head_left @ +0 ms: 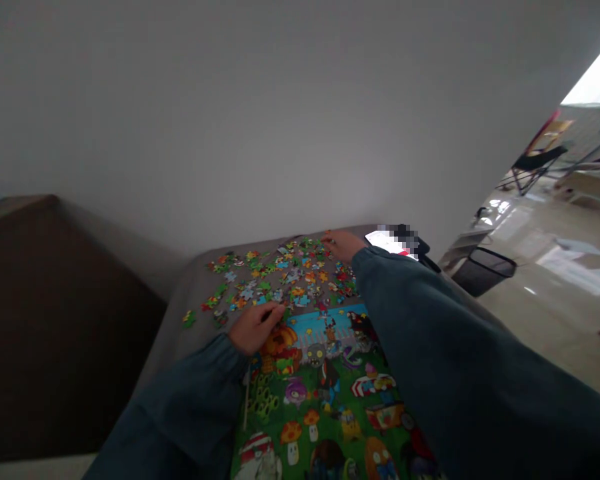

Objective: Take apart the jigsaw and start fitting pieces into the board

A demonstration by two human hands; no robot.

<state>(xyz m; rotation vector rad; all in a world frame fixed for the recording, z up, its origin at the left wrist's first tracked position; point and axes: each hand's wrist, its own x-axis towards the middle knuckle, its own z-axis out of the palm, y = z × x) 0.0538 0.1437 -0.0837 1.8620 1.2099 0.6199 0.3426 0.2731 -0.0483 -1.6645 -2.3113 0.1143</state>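
A cartoon jigsaw puzzle (305,413), largely joined, lies on a grey-covered surface, with a green lawn and a blue strip along its far side. Beside its far left corner, my left hand (253,328) rests with thumb and fingers curled together; anything between them is hidden. Loose jigsaw pieces (247,292) are scattered beyond the puzzle. My right hand (344,245) reaches over to the back of these pieces, its fingers bent and close together. A small orange spot shows at those fingertips, too small to name. My right sleeve covers part of the puzzle's right side.
A phone with a lit screen (387,244) lies at the back right, partly blurred out, with dark items beside it. A pale wall (280,133) rises behind the surface (185,353). Dark brown furniture (65,333) stands left; a black-rimmed basket (485,270) stands on the right.
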